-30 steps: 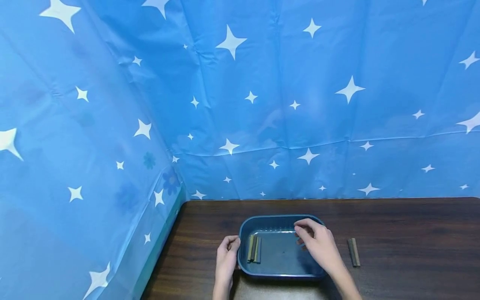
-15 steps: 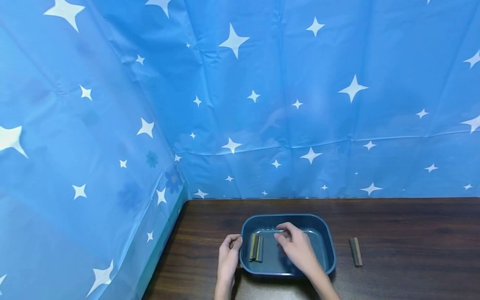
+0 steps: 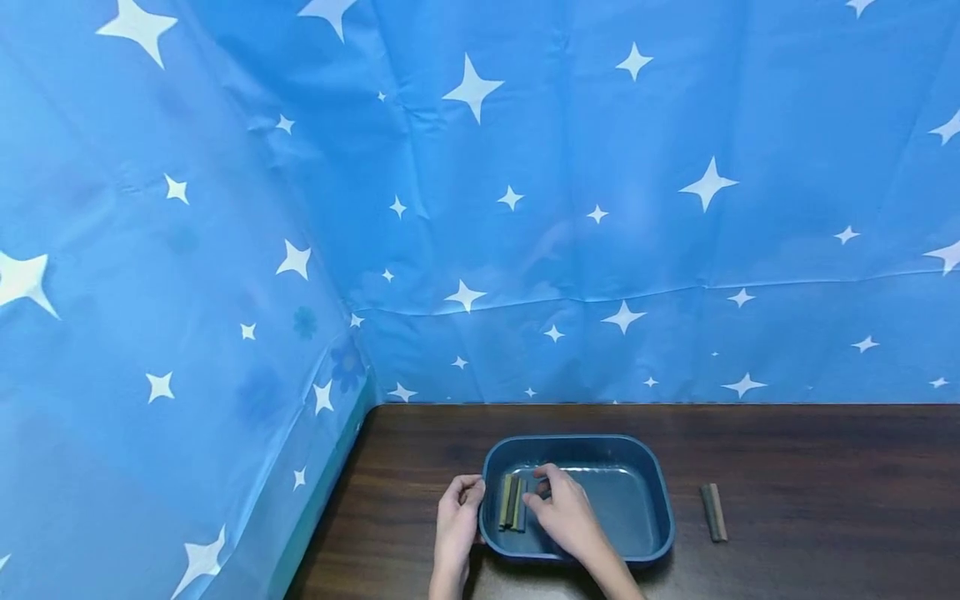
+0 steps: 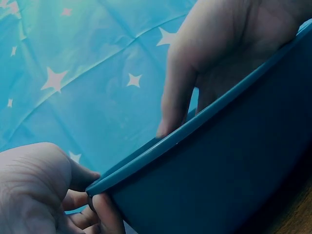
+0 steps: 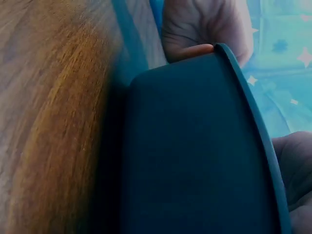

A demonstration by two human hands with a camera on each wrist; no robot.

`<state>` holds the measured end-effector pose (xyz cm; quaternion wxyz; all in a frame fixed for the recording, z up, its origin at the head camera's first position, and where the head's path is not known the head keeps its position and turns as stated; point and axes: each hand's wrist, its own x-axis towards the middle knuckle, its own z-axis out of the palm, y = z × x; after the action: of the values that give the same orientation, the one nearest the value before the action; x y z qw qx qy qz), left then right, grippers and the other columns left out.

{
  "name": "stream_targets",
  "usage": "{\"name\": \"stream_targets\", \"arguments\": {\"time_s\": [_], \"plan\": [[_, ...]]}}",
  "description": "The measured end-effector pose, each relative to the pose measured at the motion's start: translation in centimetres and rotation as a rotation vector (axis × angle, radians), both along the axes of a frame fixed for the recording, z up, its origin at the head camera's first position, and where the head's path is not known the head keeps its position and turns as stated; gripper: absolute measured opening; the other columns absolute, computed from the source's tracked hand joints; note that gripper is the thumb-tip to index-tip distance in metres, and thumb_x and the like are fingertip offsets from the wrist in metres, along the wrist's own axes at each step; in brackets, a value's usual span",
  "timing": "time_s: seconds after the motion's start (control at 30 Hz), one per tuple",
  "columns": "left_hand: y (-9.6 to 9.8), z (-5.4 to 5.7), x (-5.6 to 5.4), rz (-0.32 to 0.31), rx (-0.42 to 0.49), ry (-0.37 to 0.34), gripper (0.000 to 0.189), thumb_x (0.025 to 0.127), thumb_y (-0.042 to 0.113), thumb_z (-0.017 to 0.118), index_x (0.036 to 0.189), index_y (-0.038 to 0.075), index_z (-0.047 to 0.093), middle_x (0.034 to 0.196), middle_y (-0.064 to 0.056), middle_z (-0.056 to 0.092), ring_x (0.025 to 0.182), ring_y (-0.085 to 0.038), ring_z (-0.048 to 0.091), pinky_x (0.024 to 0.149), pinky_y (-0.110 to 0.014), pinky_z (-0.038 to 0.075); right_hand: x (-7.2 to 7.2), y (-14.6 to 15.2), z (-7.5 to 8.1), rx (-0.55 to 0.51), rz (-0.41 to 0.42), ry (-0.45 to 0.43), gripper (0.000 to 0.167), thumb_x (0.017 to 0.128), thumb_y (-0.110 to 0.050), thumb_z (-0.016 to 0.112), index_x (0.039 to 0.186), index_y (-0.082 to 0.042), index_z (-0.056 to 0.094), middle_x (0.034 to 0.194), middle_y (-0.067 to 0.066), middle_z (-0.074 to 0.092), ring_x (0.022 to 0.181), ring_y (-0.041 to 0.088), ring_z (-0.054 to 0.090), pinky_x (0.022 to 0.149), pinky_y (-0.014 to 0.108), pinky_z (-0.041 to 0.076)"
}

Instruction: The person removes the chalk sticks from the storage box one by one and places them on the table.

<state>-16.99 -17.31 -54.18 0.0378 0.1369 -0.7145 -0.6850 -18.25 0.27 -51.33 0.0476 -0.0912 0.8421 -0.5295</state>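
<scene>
Over the last second, the right hand (image 3: 566,510) has crossed the blue tray (image 3: 618,510) from its three o'clock half, past the centre, toward nine o'clock, where its fingertips now lie just beside the bundle of sticks (image 3: 512,502). The left hand (image 3: 456,518) has kept its place at the tray's nine o'clock rim, and the loose sticks (image 3: 714,512) remain outside at three o'clock, well apart from the tray. The bundle shows the same make-up as in the earlier frames.

Tray: deep blue, a rounded rectangle with a smooth, slightly glossy floor and a thin raised lip; the wrist views show its tall, plain outer wall. It sits on the dark wood-grained table (image 3: 832,492).

Bundle: inside the tray at nine o'clock, slim straight pieces lying side by side, their ends toward twelve and six. Olive-yellow bands flank a near-black one, with a blue-grey strip along the three o'clock edge.

Loose sticks: what looks like a pair, one dark grey and one brownish, side by side, the upper ends leaning toward eleven o'clock.

Hands: the left pinches the rim, thumb above and fingers against the outside. The right reaches in from about five o'clock, fingers bent, a narrow gap between thumb and forefinger; whether they touch the bundle cannot be told.
</scene>
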Motion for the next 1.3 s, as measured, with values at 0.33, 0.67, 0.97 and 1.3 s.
{"name": "stream_targets", "arguments": {"time_s": [0.33, 0.67, 0.97, 1.3], "plan": [[0.4, 0.7, -0.3, -0.009, -0.034, -0.019, 0.031, 0.104, 0.017, 0.058, 0.121, -0.007, 0.063, 0.092, -0.01, 0.065, 0.055, -0.012, 0.053, 0.041, -0.022, 0.042, -0.8, -1.6, -0.3, 0.175, 0.05, -0.053, 0.053, 0.092, -0.013, 0.076, 0.135, 0.009, 0.054, 0.126, 0.03, 0.059, 0.119, 0.046, 0.057, 0.098, 0.063, 0.048], [0.4, 0.5, -0.3, -0.013, -0.028, -0.047, 0.029, 0.103, 0.016, 0.057, 0.122, -0.007, 0.063, 0.092, -0.01, 0.066, 0.055, -0.012, 0.053, 0.041, -0.021, 0.042, -1.6, -3.0, -0.9, 0.21, 0.028, -0.074, 0.06, 0.091, -0.006, 0.077, 0.14, 0.013, 0.048, 0.13, 0.038, 0.052, 0.119, 0.048, 0.057, 0.098, 0.063, 0.049], [0.4, 0.5, -0.1, -0.001, -0.026, -0.016, 0.03, 0.104, 0.016, 0.057, 0.121, -0.008, 0.062, 0.091, -0.008, 0.065, 0.056, -0.012, 0.052, 0.041, -0.022, 0.041, -1.7, -3.8, -1.1, 0.249, -0.026, -0.032, 0.062, 0.087, -0.002, 0.08, 0.137, 0.02, 0.049, 0.137, 0.046, 0.044, 0.12, 0.057, 0.055, 0.099, 0.063, 0.048], [0.3, 0.5, 0.0, 0.003, -0.036, -0.048, 0.03, 0.104, 0.016, 0.056, 0.122, -0.007, 0.062, 0.092, -0.01, 0.065, 0.057, -0.013, 0.054, 0.042, -0.022, 0.043, -1.9, -3.9, -1.3, 0.244, -0.02, -0.045, 0.035, 0.085, -0.002, 0.081, 0.114, 0.008, 0.064, 0.107, 0.025, 0.055, 0.093, 0.038, 0.063, 0.083, 0.055, 0.056]]}}
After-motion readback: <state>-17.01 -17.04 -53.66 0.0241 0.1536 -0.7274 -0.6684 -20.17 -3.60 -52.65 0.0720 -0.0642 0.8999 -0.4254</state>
